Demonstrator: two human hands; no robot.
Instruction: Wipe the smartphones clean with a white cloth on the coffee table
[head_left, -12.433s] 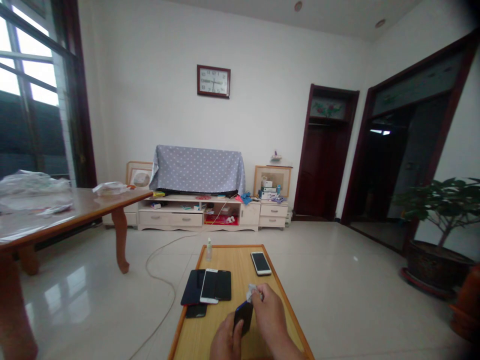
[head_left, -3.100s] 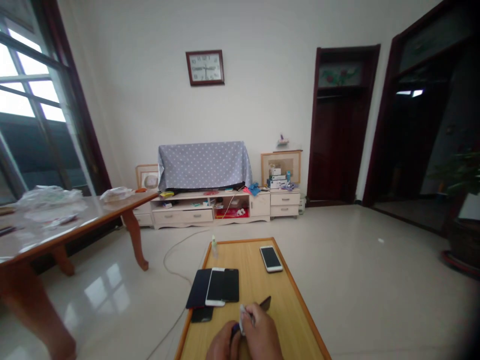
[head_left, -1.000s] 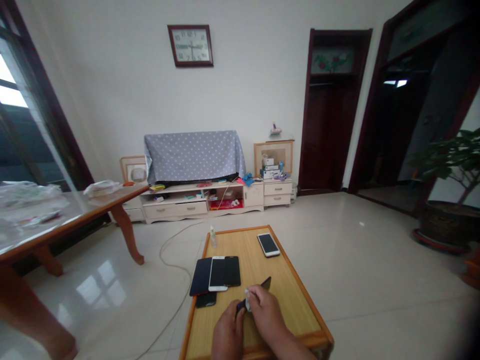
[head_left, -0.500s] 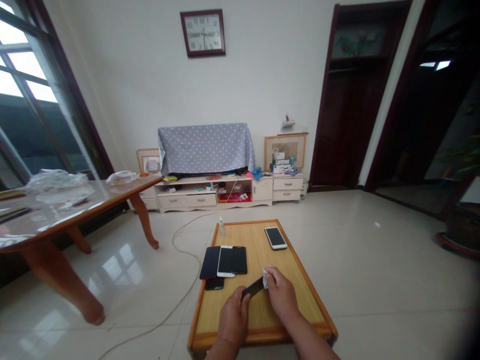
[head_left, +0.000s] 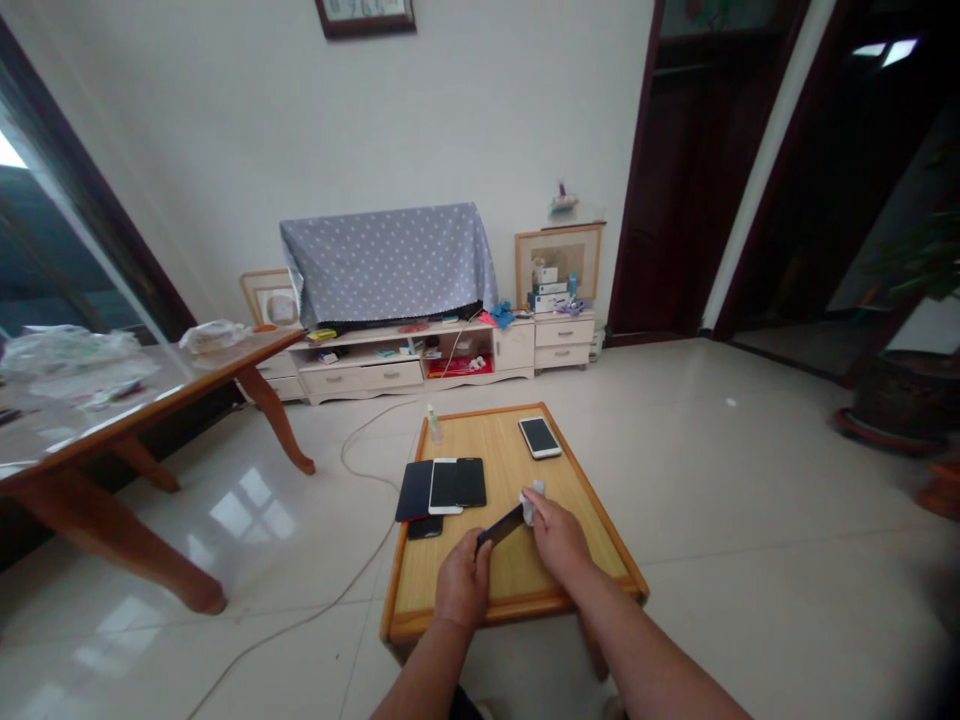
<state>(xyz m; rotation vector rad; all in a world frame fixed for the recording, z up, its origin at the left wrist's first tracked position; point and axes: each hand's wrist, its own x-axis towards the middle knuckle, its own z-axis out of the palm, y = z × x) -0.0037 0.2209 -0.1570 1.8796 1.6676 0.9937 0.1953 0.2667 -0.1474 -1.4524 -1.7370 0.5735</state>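
Note:
My left hand (head_left: 463,580) is closed around the near end of a dark phone (head_left: 502,525), which is tilted above the small wooden table (head_left: 517,585). My right hand (head_left: 556,532) pinches a crumpled white tissue (head_left: 533,500) against the phone's far end. Left of the hands lie a white-framed phone (head_left: 444,487), a black phone (head_left: 472,482) and a dark blue phone or case (head_left: 414,491), side by side and overlapping. Another black phone (head_left: 425,527) pokes out beneath them. A white phone (head_left: 540,437) with a dark screen lies apart at the table's far right.
A small clear bottle (head_left: 434,424) stands at the table's far left corner. A larger wooden table (head_left: 172,390) with plastic bags is on the left. A cable (head_left: 300,655) runs over the floor. A white cabinet (head_left: 360,378) stands along the wall, and a potted plant (head_left: 911,365) on the right.
The view has tipped downward, so the clock is mostly cut off and the table sits higher in the picture. Both hands keep their hold on the phone and tissue.

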